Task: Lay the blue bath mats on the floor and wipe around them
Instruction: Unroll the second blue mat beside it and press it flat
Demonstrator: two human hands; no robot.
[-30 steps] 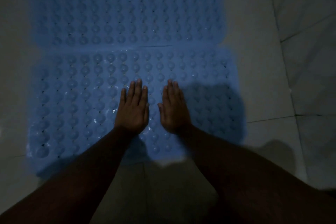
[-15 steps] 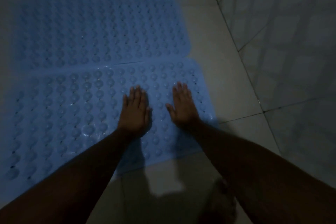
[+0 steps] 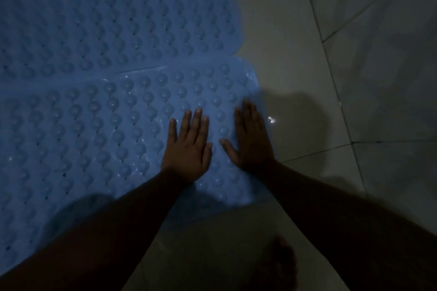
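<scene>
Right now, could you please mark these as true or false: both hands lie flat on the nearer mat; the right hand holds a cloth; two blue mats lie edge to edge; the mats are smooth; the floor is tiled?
1. Both hands lie flat on the nearer mat: true. The left hand and right hand press palm down on the nearer mat.
2. The right hand holds a cloth: false. It is empty, fingers spread.
3. Two blue mats lie edge to edge: true. The farther mat meets the nearer one.
4. The mats are smooth: false. Round bumps cover them.
5. The floor is tiled: true.
</scene>
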